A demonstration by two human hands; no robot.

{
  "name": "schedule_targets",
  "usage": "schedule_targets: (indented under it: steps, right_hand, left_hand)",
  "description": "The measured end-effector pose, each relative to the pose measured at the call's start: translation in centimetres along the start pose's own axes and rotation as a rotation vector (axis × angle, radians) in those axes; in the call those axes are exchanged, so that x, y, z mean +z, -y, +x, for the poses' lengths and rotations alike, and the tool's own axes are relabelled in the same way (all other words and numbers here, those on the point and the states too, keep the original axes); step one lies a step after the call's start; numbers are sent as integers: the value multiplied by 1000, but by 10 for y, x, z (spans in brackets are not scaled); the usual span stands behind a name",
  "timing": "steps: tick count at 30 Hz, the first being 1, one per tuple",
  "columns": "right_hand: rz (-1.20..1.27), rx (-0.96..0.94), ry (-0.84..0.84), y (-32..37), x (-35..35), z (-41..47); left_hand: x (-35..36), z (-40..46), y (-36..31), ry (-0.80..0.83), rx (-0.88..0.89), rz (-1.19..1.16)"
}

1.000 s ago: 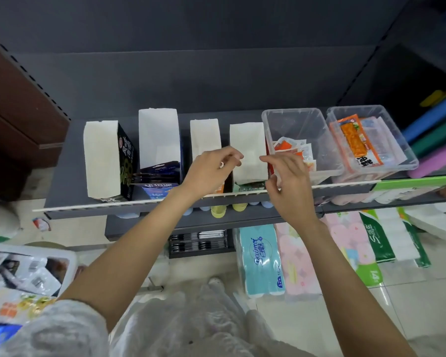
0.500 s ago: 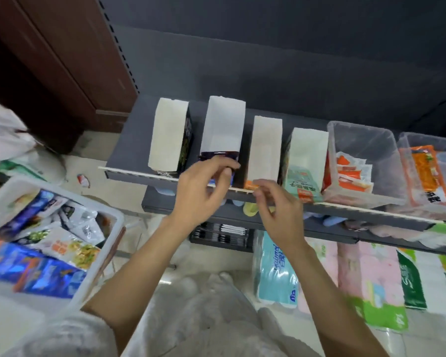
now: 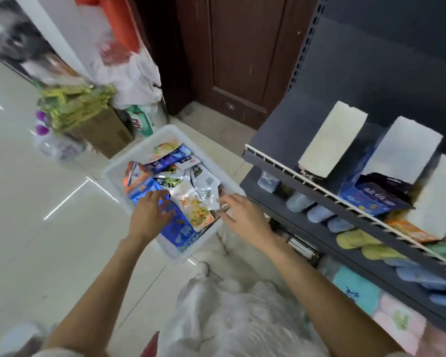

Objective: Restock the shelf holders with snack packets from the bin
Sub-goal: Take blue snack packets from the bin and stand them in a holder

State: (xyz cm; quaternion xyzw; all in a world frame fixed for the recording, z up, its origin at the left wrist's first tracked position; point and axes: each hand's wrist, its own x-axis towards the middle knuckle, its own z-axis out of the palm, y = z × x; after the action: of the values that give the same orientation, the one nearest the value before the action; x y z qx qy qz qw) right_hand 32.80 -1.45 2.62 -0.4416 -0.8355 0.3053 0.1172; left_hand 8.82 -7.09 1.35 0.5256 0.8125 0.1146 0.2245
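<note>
The bin (image 3: 113,171) sits on the floor, left of the shelf (image 3: 276,124). Packets (image 3: 191,204) lie in the bin. Holders (image 3: 330,140) stand on the shelf.

Head view, steeply down, close over bin (image 3: 119,167)

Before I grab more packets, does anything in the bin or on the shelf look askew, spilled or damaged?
Nothing looks spilled or torn. The packets in the white bin lie in a loose, overlapping jumble. On the shelf, an orange packet pokes out at the front rail. Both hands, left and right, are over the bin.
</note>
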Motion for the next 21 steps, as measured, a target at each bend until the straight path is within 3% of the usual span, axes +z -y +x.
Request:
schedule_targets:
  steps: [5, 9, 13, 15, 17, 19, 21]
  right_hand:
    - [-103, 132, 223, 32, 60, 59]
    - [-206, 204, 264, 49, 97, 87]
    - [-364, 123, 296, 55, 117, 99]
    - [-382, 114, 306, 54, 123, 99]
    - [-347, 88, 254, 53, 127, 98]
    - [-255, 40, 186, 51, 128, 95]
    - [-93, 101, 174, 49, 127, 93]
  left_hand:
    - [10, 26, 39, 135, 20, 306]
    - [23, 30, 50, 202, 75, 294]
    - [28, 31, 54, 278, 72, 244]
    - [20, 33, 59, 217, 39, 59]
    - [9, 42, 69, -9, 85, -93]
    - [0, 57, 83, -168, 134, -56]
    - [-6, 75, 93, -81, 84, 47]
